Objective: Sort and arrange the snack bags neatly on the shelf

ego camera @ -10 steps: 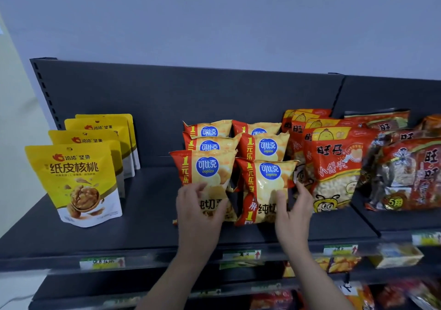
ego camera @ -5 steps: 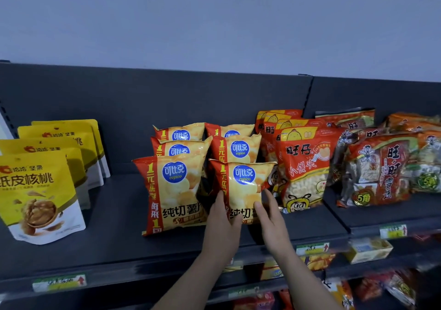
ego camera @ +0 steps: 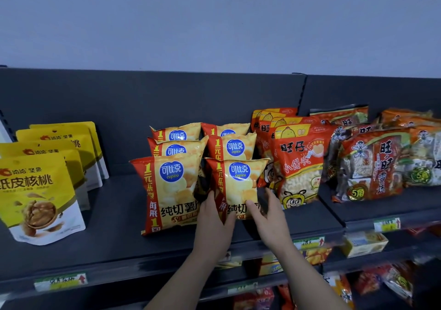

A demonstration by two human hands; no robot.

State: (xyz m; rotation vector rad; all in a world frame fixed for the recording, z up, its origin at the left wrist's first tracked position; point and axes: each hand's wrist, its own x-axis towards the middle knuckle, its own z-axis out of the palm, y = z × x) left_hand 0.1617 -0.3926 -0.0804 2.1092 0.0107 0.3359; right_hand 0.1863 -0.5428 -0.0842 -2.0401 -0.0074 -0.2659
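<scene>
**A:** Where is the bag that the person is handling?

**B:** The front right chip bag (ego camera: pixel 241 185) stands upright on the dark shelf (ego camera: pixel 114 245), heading the right-hand row of yellow-and-red bags. The left hand (ego camera: pixel 213 221) grips its lower left corner, thumb across the front. The right hand (ego camera: pixel 272 219) pinches the lower right corner, thumb on the front and fingers up along the edge.

**A:** And around it?

**B:** The front left chip bag (ego camera: pixel 170 190) stands just beside it, nearer the shelf's lip, and two more bags stand behind each. At the right is a file of red bun-snack bags (ego camera: pixel 298 166), the first with a clear window showing small pale balls. Beyond those, on the next shelf section, clear rice cracker packs (ego camera: pixel 372 166) show wrapped packets inside. Well to the left stand yellow walnut pouches (ego camera: pixel 35 190) in a row.

**A:** What can't be made out?

**B:** The hands cover the held bag's bottom edge, so it is unclear whether it touches the shelf. The nearest walnut pouch is cut off at the left border and the cracker packs run off the right. The price tags (ego camera: pixel 59 281) are blurred, as are the goods on the lower shelves, which are partly behind the forearms.
</scene>
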